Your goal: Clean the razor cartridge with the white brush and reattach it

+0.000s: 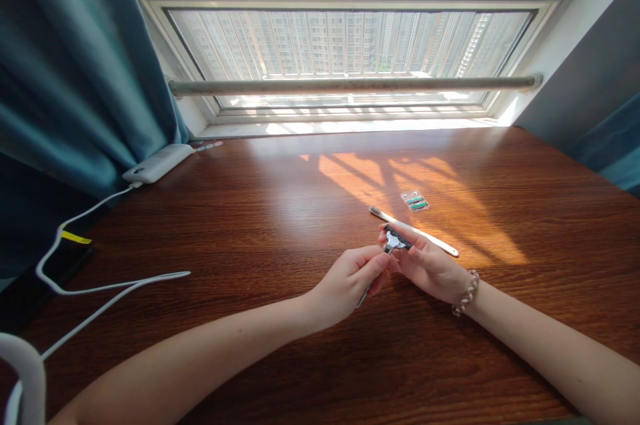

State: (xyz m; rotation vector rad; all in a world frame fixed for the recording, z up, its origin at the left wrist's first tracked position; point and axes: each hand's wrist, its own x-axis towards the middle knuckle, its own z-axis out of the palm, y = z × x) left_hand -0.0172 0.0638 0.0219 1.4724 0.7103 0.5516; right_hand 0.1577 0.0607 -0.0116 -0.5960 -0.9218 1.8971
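A razor [395, 240] with a silver neck and a dark head is held between my two hands above the table. My left hand [353, 278] is closed around its handle, and the handle's end pokes out below the fingers. The fingers of my right hand [429, 266] pinch the razor's head from the right side; a braided band circles that wrist. Just beyond my right hand lies a white toothbrush [425, 233] with dark bristles, partly behind the fingers. Farther back rests a small clear case [415, 201] with green strips inside.
The brown wooden table [240, 212] reaches to a window [350, 45] with a rail [350, 85] across it. At the left, a white power bank [160, 163] has a white cable [100, 290] plugged in. A blue curtain [85, 45] hangs beside it.
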